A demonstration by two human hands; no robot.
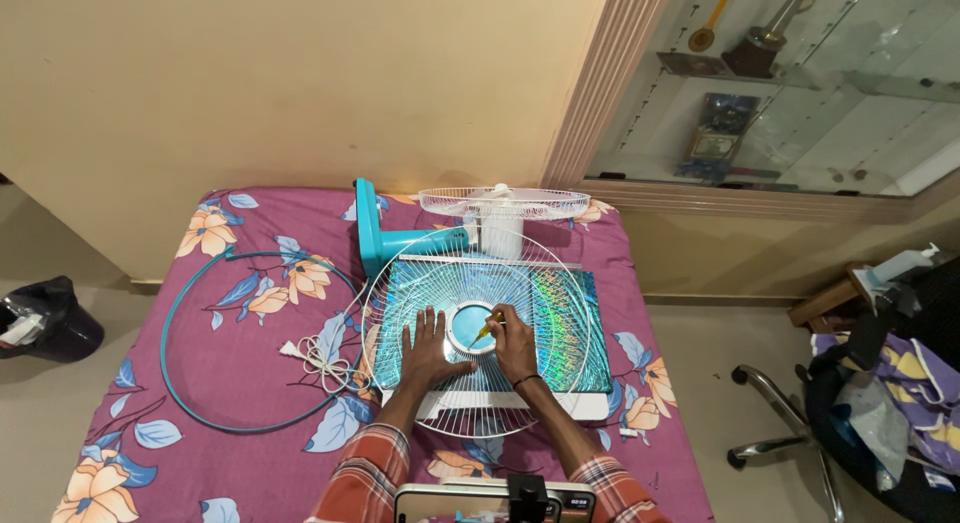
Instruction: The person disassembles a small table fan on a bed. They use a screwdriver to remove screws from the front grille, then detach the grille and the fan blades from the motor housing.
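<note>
1. Where the head view cuts off at its bottom edge: plaid sleeves [370, 473] and a phone on a mount [495, 503], both only partly seen.
2. Hard to make out: small yellow-handled tool [487, 329], thin, tip lost against the blue hub [470, 325] of the white wire fan guard [475, 328].
3. Right hand [515, 348]: fingers curled closed around that tool, pinching it at the hub's right rim.
4. Left hand [430, 351]: fingers spread open, flat on the wire spokes just left of the hub.
5. Guard lying flat near the middle of the bed [200, 383], toward its right side, over a shiny holographic sheet [575, 333] and a white board.
6. Behind it, near the bed's far edge: teal fan base and arm [385, 238], white motor with a second wire guard [505, 208].
7. Toward the left side: thin teal ring [185, 388], round; coiled white cord with plug [315, 355] beside it.
8. Bed cover: purple cloth, printed with orange flowers and blue leaves.
9. Room: plain beige wall, glass cabinet [800, 93] at upper right, black bin [45, 318] on the floor at left, chair with chrome legs [790, 423] at right.
</note>
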